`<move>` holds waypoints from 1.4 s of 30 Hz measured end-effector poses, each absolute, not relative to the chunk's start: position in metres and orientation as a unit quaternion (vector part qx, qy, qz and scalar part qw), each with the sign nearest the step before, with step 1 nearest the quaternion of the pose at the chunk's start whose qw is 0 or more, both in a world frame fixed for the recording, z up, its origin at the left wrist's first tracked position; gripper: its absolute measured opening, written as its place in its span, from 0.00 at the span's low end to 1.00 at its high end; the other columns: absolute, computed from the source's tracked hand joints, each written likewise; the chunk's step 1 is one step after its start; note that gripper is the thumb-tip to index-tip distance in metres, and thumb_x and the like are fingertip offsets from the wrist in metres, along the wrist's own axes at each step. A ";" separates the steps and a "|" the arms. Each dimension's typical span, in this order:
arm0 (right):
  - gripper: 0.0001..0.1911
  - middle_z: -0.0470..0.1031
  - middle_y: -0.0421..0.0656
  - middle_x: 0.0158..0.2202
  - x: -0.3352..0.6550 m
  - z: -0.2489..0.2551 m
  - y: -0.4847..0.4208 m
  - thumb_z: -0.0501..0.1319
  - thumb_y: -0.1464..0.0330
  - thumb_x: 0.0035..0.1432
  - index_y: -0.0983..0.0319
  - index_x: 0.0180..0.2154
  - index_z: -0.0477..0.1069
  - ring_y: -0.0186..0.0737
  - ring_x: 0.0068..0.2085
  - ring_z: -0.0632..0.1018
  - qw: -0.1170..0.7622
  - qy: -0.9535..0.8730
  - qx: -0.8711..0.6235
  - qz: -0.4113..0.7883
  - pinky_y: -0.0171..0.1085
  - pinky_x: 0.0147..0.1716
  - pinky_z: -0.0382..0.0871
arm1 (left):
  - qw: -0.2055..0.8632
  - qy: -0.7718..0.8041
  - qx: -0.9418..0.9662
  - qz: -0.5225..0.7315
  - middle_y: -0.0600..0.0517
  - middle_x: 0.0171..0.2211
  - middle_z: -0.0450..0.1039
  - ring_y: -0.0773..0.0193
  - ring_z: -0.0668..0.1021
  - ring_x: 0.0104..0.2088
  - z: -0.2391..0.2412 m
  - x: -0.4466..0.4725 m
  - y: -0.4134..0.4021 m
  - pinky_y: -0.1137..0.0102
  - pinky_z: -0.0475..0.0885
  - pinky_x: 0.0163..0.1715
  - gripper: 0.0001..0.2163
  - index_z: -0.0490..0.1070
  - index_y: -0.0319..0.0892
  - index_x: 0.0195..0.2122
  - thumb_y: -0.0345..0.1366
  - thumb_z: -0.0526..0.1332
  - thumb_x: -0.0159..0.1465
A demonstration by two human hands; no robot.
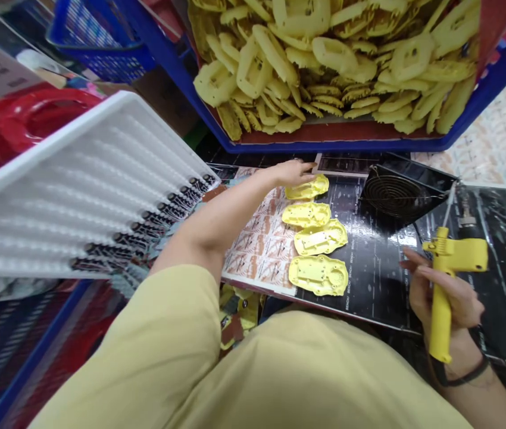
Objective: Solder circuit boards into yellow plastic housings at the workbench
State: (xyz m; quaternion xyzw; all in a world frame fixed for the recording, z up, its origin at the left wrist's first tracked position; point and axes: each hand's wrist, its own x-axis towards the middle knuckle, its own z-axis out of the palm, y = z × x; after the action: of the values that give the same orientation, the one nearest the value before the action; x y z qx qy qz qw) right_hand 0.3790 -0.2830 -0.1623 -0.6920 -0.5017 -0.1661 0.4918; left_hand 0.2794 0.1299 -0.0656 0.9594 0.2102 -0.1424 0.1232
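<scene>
My left hand (pixel 295 173) reaches across the bench to the farthest of several yellow plastic shells (pixel 308 189), its fingers stretched out over the shell's far edge. Whether they touch it I cannot tell. The other shells lie in a row towards me: one shell (pixel 306 214), another shell (pixel 321 238) close against it, and the nearest shell (pixel 318 275), with their hollow, ribbed sides up. My right hand (pixel 447 295) is wrapped around a yellow soldering gun (pixel 441 322), held above the right side of the bench, its metal tip pointing away from me.
A blue crate (pixel 324 146) full of yellow shells stands at the back. A black fan (pixel 391 192) sits on the bench (pixel 369 262). At left a white ribbed tray (pixel 78 179) holds dark parts with wires (pixel 146 217); behind are red items (pixel 25 122) and a blue basket (pixel 101 53).
</scene>
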 end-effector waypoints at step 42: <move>0.15 0.84 0.42 0.40 0.354 -0.157 -0.230 0.64 0.58 0.75 0.58 0.56 0.75 0.42 0.37 0.83 0.290 -0.820 -0.479 -0.115 0.43 0.52 0.75 | 0.059 0.441 0.896 -0.003 0.47 0.48 0.89 0.55 0.87 0.50 -0.049 0.000 0.038 0.66 0.78 0.49 0.14 0.87 0.44 0.51 0.33 0.62 0.73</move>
State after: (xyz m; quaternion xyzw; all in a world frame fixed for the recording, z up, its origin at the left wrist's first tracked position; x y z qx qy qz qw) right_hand 0.3541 -0.2300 -0.1572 -0.4791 -0.8205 -0.1149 0.2900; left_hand 0.0001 0.0378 -0.0486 0.8957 0.4407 -0.0033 0.0589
